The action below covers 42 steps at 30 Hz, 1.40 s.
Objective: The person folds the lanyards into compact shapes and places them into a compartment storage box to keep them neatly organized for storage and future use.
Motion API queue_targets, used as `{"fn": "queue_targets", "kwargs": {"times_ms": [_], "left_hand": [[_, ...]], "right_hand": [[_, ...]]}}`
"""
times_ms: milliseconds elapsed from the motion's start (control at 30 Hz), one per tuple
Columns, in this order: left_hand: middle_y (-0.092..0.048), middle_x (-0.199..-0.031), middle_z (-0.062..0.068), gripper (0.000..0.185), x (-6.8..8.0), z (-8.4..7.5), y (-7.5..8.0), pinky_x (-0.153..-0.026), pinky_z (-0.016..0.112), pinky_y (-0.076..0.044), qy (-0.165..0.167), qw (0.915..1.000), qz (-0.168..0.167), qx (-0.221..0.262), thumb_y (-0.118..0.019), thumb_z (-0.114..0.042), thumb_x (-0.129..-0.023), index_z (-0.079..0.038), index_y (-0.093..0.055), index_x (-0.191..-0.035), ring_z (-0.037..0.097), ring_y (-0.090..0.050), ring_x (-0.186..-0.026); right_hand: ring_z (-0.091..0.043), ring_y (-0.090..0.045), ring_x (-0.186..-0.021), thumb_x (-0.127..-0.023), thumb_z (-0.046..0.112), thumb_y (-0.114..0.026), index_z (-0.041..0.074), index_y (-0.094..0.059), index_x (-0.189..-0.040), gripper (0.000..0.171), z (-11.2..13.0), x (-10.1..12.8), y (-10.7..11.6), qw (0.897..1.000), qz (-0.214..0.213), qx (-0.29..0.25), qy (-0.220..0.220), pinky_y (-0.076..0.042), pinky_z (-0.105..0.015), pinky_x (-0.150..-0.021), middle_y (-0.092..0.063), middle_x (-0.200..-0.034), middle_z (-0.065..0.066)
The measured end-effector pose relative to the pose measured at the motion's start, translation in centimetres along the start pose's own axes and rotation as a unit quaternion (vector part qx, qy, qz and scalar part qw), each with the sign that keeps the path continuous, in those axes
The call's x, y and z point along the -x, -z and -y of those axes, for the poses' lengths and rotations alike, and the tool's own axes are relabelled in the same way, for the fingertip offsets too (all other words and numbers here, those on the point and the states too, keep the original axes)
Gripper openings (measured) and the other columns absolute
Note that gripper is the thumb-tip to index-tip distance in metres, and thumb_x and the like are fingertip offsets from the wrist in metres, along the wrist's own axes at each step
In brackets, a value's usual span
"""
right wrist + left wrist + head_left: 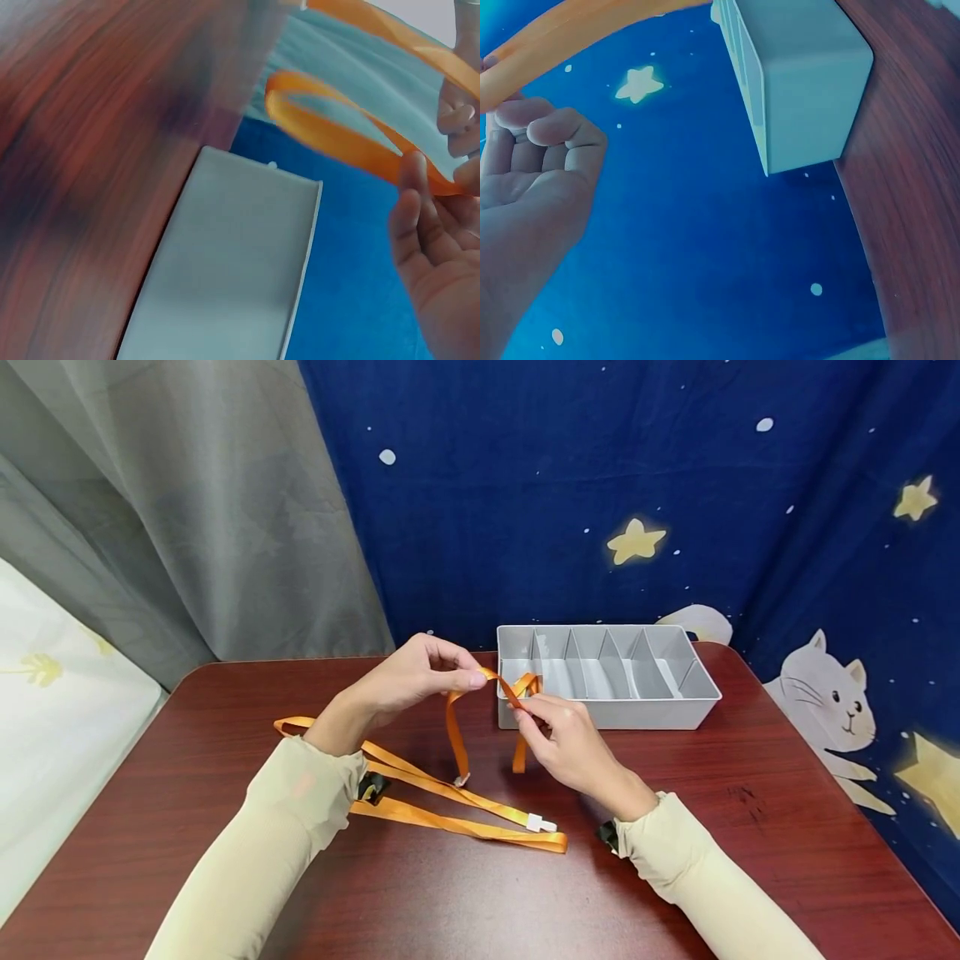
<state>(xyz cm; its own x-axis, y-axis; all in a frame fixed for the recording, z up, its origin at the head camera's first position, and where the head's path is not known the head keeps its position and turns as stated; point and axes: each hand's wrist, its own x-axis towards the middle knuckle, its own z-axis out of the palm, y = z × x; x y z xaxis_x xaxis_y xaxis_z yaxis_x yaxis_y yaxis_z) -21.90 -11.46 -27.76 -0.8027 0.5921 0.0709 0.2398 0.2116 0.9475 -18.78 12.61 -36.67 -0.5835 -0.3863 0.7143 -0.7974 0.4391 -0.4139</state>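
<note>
Between my hands, raised over the table, runs an orange lanyard (456,735). My left hand (408,681) pinches the strap between thumb and fingers, and below it one end hangs down to a small pale clip (462,780). My right hand (566,739) pinches the strap farther right, where a loop (300,112) and a loose length fall from the fingers. A second orange lanyard (450,827) lies stretched on the table under my left wrist, with a white plastic buckle (540,823) near its right end.
A grey divided box (611,714) with several slots stands at the back right of the brown table (465,910). Behind the table hang a blue star-patterned curtain (510,510) and a grey curtain (247,527).
</note>
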Motion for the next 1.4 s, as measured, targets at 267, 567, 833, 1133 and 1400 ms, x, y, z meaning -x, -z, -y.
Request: {"fn": "queue_targets", "kwargs": {"times_ms": [267,567,833,1133,1400], "left_hand": [[-0.055,-0.071,0.003,0.01,0.1,-0.6,-0.8,-0.067,0.032,-0.043,-0.035,0.9982,-0.013,0.047,-0.07,-0.015,-0.09,-0.01,-0.075,-0.083,0.022,-0.05,-0.076],[-0.051,-0.064,0.005,0.018,0.0,-1.5,-2.1,-0.063,0.031,-0.039,-0.07,0.9952,-0.04,0.055,-0.07,-0.015,-0.089,-0.01,-0.07,-0.072,0.022,-0.048,-0.069],[-0.065,-0.075,0.004,0.014,-0.4,-2.0,-2.8,-0.065,0.031,-0.045,-0.057,0.9886,-0.108,0.089,-0.07,-0.017,-0.09,-0.006,-0.076,-0.083,0.021,-0.054,-0.077],[-0.07,-0.087,0.004,0.015,-0.8,-2.4,-3.3,-0.083,0.042,-0.053,-0.023,0.9785,-0.145,0.145,-0.07,-0.018,-0.092,-0.005,-0.076,-0.092,0.022,-0.06,-0.088],[-0.07,-0.093,0.006,0.018,-1.0,-2.8,-3.3,-0.084,0.039,-0.054,-0.031,0.9755,-0.15,0.158,-0.068,-0.018,-0.095,-0.002,-0.075,-0.097,0.022,-0.059,-0.091]], "right_hand": [[-0.01,-0.047,-0.062,-0.092,0.008,-0.067,0.012,-0.074,-0.087,0.009,1.1,-0.4,-0.1,0.999,-0.016,-0.019,-0.048,-0.036,-0.022,-0.052,-0.055,-0.081,0.003],[-0.008,-0.05,-0.062,-0.091,0.005,-0.068,0.007,-0.077,-0.089,0.01,1.9,-0.7,-1.0,0.998,-0.03,-0.023,-0.045,-0.04,-0.023,-0.054,-0.065,-0.076,0.002],[-0.003,-0.044,-0.05,-0.095,0.01,-0.066,0.01,-0.073,-0.079,0.017,3.3,-1.0,-1.3,0.997,-0.021,-0.043,-0.064,-0.033,-0.017,-0.046,-0.055,-0.058,0.008],[-0.005,-0.051,-0.055,-0.095,0.008,-0.063,0.01,-0.07,-0.076,0.021,3.9,-1.4,-1.7,0.995,-0.015,-0.074,-0.07,-0.039,-0.018,-0.049,-0.061,-0.063,0.005],[-0.006,-0.045,-0.054,-0.094,0.005,-0.06,0.012,-0.06,-0.069,0.026,4.1,-1.7,-1.8,0.995,-0.023,-0.075,-0.053,-0.036,-0.02,-0.049,-0.052,-0.062,0.006]]}}
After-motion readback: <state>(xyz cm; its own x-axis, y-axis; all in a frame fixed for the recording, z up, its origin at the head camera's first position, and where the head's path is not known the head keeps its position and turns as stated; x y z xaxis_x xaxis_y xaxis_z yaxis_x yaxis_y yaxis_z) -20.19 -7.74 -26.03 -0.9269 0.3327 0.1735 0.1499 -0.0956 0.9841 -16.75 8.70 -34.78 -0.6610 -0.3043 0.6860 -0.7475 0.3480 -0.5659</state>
